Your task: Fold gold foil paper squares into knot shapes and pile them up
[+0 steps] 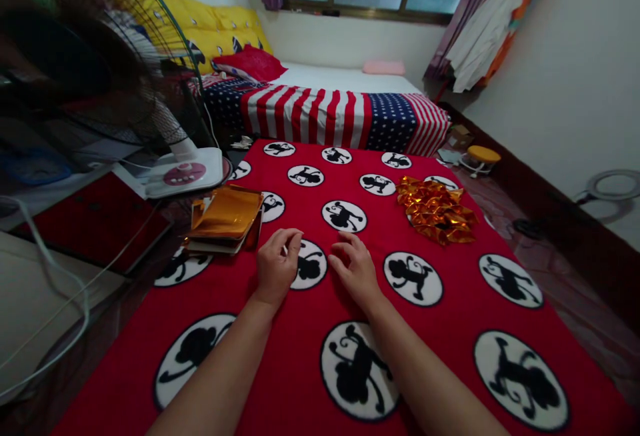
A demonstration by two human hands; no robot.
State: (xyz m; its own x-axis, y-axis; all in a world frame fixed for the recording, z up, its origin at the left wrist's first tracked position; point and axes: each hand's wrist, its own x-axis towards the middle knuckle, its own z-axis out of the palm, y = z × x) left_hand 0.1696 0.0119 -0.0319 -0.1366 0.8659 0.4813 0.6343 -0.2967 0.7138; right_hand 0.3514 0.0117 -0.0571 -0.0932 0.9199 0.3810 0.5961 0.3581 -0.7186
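Observation:
My left hand [278,264] is held over the red cloth [360,303], its fingers curled and the thumb tip close against the index finger. A small gap shows between them, and I see nothing held there. To its left lies a stack of golden foil sheets [229,213] with paler edges below. My right hand [354,268] is a short way to the right, fingers loosely bent and apart, with nothing in it. Farther right sits a heap of folded, shiny orange-gold foil pieces [436,211]. Neither hand touches the foil.
An electric fan [185,168] with blurred blades stands at the left, near a red panel [95,219] and white cables [83,303]. Beyond the cloth is a bed with a striped, starred cover [320,116]. A yellow stool [483,154] stands at the right.

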